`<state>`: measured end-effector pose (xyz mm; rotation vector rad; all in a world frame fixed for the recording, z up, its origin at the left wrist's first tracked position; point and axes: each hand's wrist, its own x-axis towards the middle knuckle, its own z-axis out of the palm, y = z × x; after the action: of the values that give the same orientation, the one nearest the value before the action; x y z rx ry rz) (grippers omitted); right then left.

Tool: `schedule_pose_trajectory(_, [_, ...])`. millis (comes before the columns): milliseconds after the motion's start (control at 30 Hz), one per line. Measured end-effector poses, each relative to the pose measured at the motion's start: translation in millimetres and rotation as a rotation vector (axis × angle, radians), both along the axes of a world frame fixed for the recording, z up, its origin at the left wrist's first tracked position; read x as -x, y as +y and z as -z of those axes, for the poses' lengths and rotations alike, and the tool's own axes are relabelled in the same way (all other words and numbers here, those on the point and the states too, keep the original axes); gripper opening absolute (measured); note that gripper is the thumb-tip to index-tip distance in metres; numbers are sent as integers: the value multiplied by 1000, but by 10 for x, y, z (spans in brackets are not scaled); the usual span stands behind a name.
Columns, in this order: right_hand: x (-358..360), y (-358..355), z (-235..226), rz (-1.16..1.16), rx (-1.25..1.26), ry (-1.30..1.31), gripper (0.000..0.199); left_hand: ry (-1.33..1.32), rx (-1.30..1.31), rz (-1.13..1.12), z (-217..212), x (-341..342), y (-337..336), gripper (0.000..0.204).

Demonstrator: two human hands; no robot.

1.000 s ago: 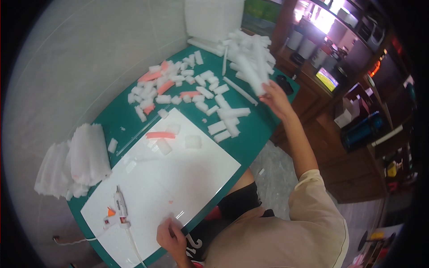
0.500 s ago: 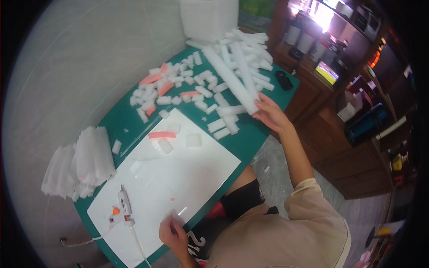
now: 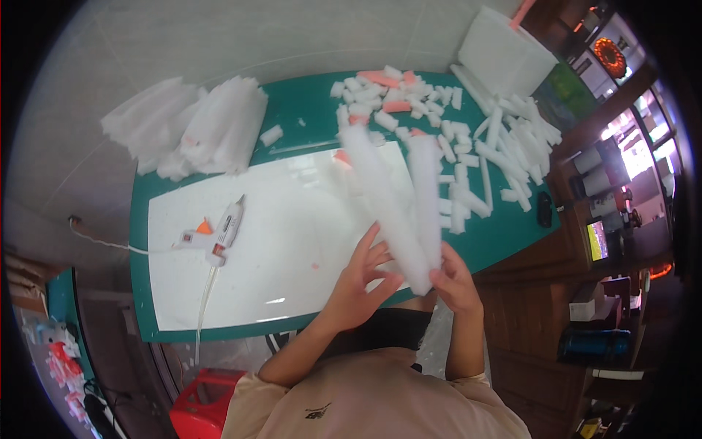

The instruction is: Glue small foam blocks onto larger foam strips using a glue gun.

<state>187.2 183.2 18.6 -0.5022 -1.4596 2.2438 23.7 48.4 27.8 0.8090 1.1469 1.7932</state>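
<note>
Two long white foam strips, a thicker one [image 3: 387, 212] and a thinner one [image 3: 426, 183], rise over the front right of the white board [image 3: 292, 234] in a narrow V. My right hand [image 3: 457, 282] is closed on their near ends, the thumb pressed against the foam. My left hand [image 3: 358, 285] is open beside the thicker strip, fingers spread; whether its fingertips touch the foam I cannot tell. On the left of the board lies a white glue gun [image 3: 228, 230] with an orange trigger and a clear glue stick in its back. The strips partly hide pink and white pieces behind them.
Bundles of white foam [image 3: 223, 124] stand at the table's back left. Small white and pink foam blocks [image 3: 395, 106] cover the back right, beside a heap of longer strips [image 3: 515, 146]. A white foam box [image 3: 504, 55] stands behind. A red plastic stool [image 3: 205, 402] is below.
My right hand has brought the two strips from the foam heap to in front of me. My left hand has risen from the board's near edge toward them. The view has turned.
</note>
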Motion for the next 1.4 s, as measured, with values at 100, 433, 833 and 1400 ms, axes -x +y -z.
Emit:
schedule_pose_trajectory(100, [60,-105,-222,-105,-198,-184,56,-70,67,-42,102,3,-16,58])
schedule_pose_trajectory(433, [-484,297,-217,399,-187,-218,47,-20,120,-160,232,252,-617,57])
schedule_pose_trajectory(833, [-975,545,-130,673,-494,-351,43,626,202,-155,-586,-34,709,59])
schedule_pose_trajectory(1400, [-468,3091,104,624,-1329,-1233,52,723,264,-194,363,150,-549,26])
